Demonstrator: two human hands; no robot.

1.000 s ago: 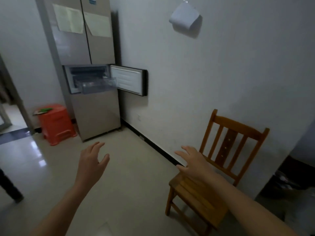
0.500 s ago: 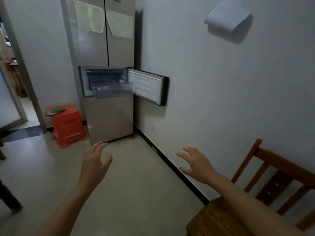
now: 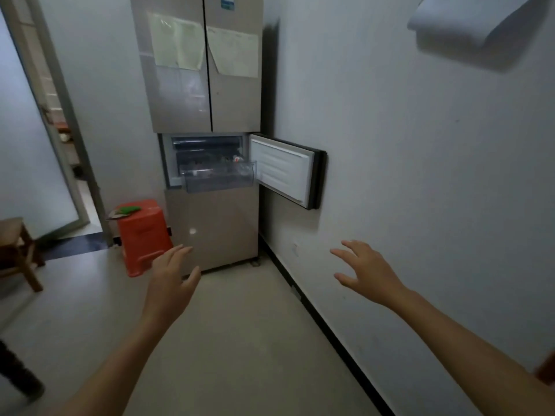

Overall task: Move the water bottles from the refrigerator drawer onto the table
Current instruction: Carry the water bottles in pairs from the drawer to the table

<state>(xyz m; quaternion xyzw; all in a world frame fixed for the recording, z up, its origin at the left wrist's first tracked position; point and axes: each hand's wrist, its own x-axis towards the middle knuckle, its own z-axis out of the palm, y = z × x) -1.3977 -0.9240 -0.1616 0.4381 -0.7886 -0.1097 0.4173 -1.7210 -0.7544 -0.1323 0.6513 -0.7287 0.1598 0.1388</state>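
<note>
A tall beige refrigerator [image 3: 207, 85] stands in the corner ahead. Its small middle door [image 3: 285, 172] hangs open to the right, and a clear drawer [image 3: 220, 178] is pulled out below the open compartment. A bottle with a red cap [image 3: 238, 160] shows faintly at the drawer's right end; the rest of its contents are too dim to make out. My left hand [image 3: 172, 280] and my right hand [image 3: 368, 271] are both held out in front of me, fingers spread, holding nothing, well short of the refrigerator.
An orange plastic stool [image 3: 142, 235] sits left of the refrigerator, with a green item on top. A wooden stool [image 3: 18, 250] stands at the far left by an open doorway [image 3: 60, 139]. The white wall [image 3: 420, 175] runs along my right.
The view has moved forward and turned left toward the refrigerator, which now looks larger. The wooden chair has slipped out of view on the right. Both hands stay open and empty.
</note>
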